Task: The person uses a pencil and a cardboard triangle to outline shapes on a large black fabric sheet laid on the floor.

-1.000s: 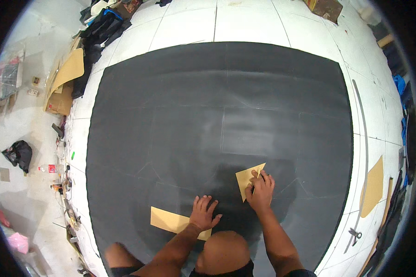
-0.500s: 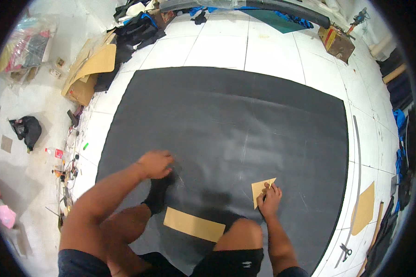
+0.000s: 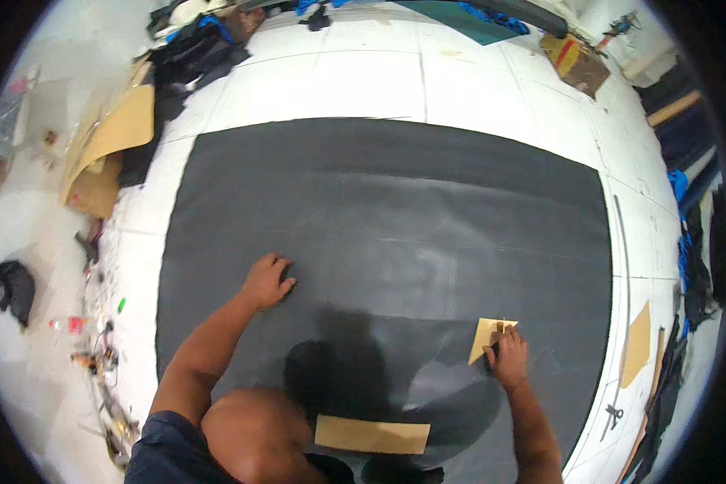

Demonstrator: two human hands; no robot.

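Head view: the left hand [image 3: 269, 282] rests unladen, fingers parted, at nine o'clock on the dark grey rectangular sheet [image 3: 363, 218]. At four o'clock, the right hand [image 3: 509, 356] grasps a thin pale stick [image 3: 504, 326] against the tan, angular card piece [image 3: 481, 339]. Tan rectangular card strip [image 3: 371, 434]: six o'clock.

No words or numbers can be read anywhere in the frame. At the left edge, a red label [image 3: 75, 324] is borne by a small bottle [image 3: 60, 326], but any print is too blurred to be made out. A red stripe [image 3: 569, 56] is shown on a box [image 3: 587, 74] at the upper right. Thin pale lines [image 3: 452, 278] are seen on the dark sheet [image 3: 379, 274] at the centre, with no letters distinguished.
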